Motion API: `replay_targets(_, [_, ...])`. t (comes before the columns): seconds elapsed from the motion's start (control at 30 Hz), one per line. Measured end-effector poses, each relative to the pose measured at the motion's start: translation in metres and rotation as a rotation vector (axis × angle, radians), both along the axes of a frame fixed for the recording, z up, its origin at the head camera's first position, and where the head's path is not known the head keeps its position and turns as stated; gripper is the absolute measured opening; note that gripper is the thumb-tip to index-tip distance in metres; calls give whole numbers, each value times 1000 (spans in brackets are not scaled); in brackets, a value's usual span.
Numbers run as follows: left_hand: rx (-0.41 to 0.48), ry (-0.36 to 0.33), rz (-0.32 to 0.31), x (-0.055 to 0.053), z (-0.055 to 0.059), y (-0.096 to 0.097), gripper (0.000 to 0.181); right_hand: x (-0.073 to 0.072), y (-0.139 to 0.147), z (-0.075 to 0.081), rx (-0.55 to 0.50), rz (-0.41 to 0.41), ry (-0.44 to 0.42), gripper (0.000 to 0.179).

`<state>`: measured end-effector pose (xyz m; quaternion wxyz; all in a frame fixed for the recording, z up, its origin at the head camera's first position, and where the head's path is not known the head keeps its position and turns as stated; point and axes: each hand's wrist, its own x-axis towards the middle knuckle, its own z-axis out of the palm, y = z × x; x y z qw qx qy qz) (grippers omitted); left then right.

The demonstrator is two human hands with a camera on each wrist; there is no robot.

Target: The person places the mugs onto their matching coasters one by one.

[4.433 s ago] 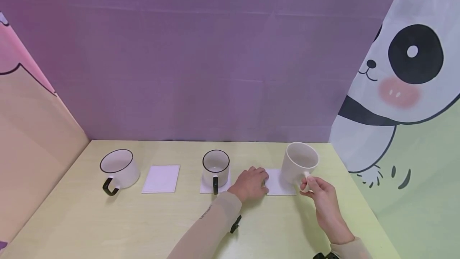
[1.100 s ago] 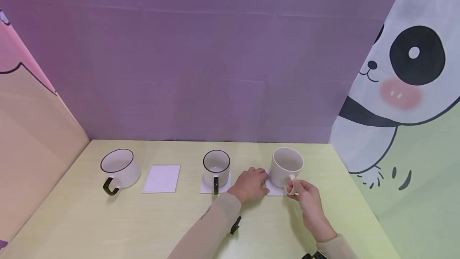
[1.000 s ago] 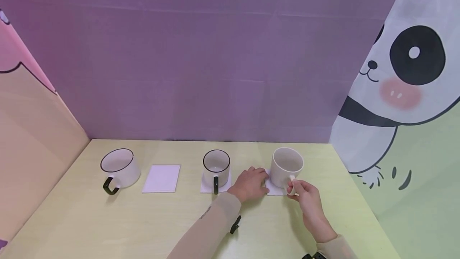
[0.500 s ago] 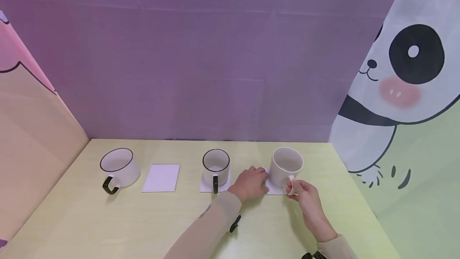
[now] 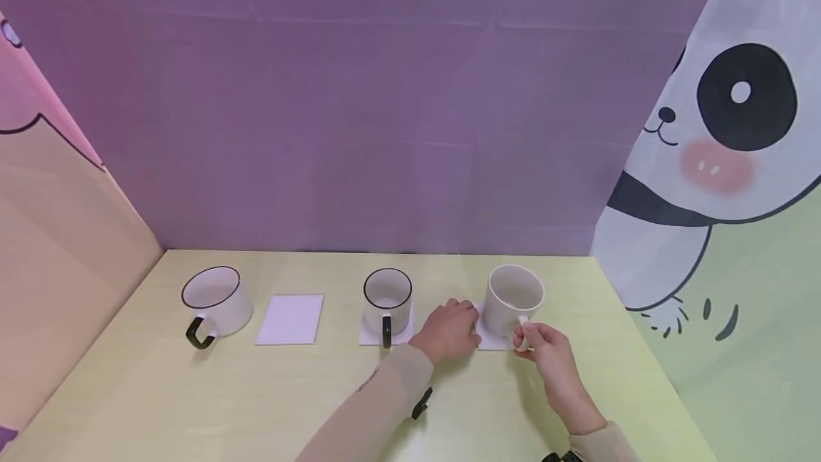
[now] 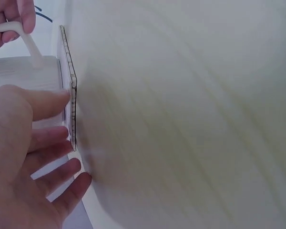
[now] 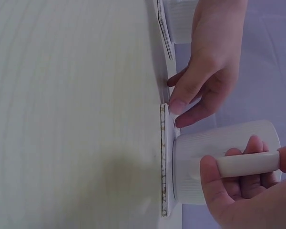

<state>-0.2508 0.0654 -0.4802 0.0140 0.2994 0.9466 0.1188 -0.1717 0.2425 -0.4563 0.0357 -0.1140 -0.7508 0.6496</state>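
Observation:
My right hand [image 5: 556, 369] pinches the handle of a plain white ribbed mug [image 5: 507, 309], thumb on one side and fingers curled round the other. The mug stands upright on the rightmost square white coaster [image 5: 487, 342], its base against the top face in the right wrist view. At that coaster's left edge is my left hand [image 5: 447, 331]. Its thumb and index fingertip touch the edge in the left wrist view, while the other fingers [image 6: 74, 191] spread loosely beyond it. A white mug with black rim and handle [image 5: 378, 316] sits on the middle coaster [image 5: 368, 339].
On the left stands a wider white mug with black rim and handle [image 5: 224, 316], directly on the pale wooden table [image 5: 212, 405]. A bare white coaster [image 5: 290, 319] lies between it and the middle mug. A purple backdrop [image 5: 353, 127] rises behind the table.
Since the earliest frame my right hand has brought the white mug left and down onto the rightmost coaster. Over the last second both hands and the mugs have stayed nearly still.

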Motion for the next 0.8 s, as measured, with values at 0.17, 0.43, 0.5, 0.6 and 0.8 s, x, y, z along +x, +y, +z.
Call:
replay_targets(0.17, [18,29,8,1,5,0,14,0,0,2,4,2,2,27])
replay_targets(0.43, [56,95,17,8,13,2,11,-1,1,2,1,20,-1,26])
replay_targets(0.5, [64,112,19,10,14,2,12,-1,1,1,-3,19,-6,26])
replay_targets(0.6, [72,129,12,14,17,1,13,0,1,1,-5,12,-13,26])
replay_targets(0.8, [66,143,4,20,23,-3,14,0,1,1,8,19,-11,26])
